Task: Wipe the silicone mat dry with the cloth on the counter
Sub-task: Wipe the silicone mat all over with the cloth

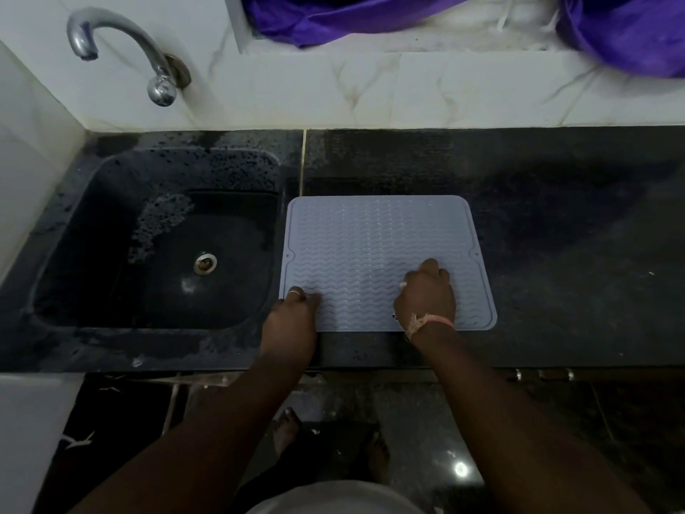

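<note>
Both hands rest curled on the mat beside the wet sink; grip unclear.

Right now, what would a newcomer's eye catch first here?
The pale mat lying flat on the dark counter, right of the wet black sink. The left hand rests at its near left corner; the right hand is curled on its near half. Purple fabric lies on the ledge behind.

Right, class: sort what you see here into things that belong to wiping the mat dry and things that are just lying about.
Belongs to the job:
- pale blue ribbed silicone mat
- left hand, at the mat's near left edge
- right hand, curled on the mat
- cloth: none clearly visible

Just lying about:
- black stone sink
- chrome tap
- purple fabric
</note>
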